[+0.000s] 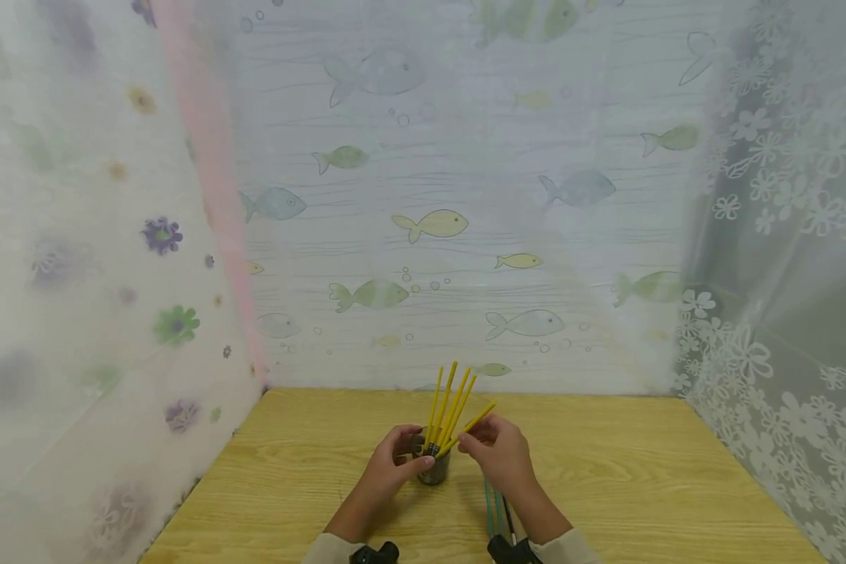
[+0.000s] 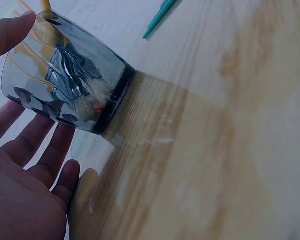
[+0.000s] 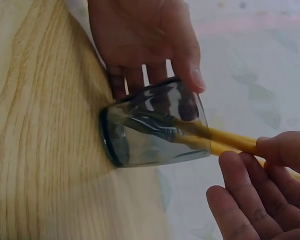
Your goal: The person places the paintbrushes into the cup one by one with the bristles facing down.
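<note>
A smoky clear glass cup point(image 1: 434, 473) stands on the table in front of me, with several yellow-handled paintbrushes point(image 1: 455, 403) leaning in it. Through its wall in the left wrist view, pale bristles point(image 2: 94, 95) and dark metal collars show near the bottom. My left hand point(image 1: 388, 470) holds the cup from the left, thumb at the rim and fingers along the far side. On the right, my right hand point(image 1: 502, 453) pinches the handle of one paintbrush point(image 3: 234, 140) between thumb and fingers. That brush slants to the right, its lower end inside the cup.
Slim teal sticks point(image 1: 494, 505) and a dark one point(image 1: 510, 521) lie on the wooden table point(image 1: 641, 470) beneath my right forearm. A fish-print curtain point(image 1: 465, 157) hangs behind the table, with floral sheets point(image 1: 113, 313) at the sides.
</note>
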`<state>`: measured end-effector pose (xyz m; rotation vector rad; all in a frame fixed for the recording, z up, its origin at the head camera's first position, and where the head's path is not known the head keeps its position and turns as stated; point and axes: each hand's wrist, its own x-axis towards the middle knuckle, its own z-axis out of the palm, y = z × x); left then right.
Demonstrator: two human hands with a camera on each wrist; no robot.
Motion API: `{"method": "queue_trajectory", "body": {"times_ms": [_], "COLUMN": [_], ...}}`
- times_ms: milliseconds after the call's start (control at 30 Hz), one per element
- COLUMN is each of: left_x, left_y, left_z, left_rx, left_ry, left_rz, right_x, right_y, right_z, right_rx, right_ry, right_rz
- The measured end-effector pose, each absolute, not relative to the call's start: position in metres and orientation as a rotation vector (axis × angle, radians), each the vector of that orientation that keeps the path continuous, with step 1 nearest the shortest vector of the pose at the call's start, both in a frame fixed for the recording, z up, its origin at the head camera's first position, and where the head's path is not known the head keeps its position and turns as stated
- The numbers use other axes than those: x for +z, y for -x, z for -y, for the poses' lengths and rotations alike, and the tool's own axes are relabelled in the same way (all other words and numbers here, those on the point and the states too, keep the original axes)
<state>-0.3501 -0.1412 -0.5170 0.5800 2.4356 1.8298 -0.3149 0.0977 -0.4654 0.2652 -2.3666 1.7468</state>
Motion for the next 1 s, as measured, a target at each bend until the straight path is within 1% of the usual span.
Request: {"method": "queue_trajectory", "body": {"times_ms": [333,767,1000], "left_x": [-0.5183,-0.5191,-0.5166], "left_y": [0.3510,0.3532,0.3524], "left_z": [0.1422,0.1410,0.1407], "left_rx": [1.843,1.833,1.859], "left_ry": [-0.580,-0.574,-0.645], "left_rz": [-2.416,-2.436,-2.389], "right_x": [-0.4700,-0.4655,-0.4615], "right_y": [0.3162,0.3162,0.3155], "right_z": [-0.0966,-0.1003,-0.1033], "right_rx": [1.669,1.686,1.712], "right_ry": [-0.274,-0.279,-0.259], "right_rz": [2.411,2.397,2.380]}}
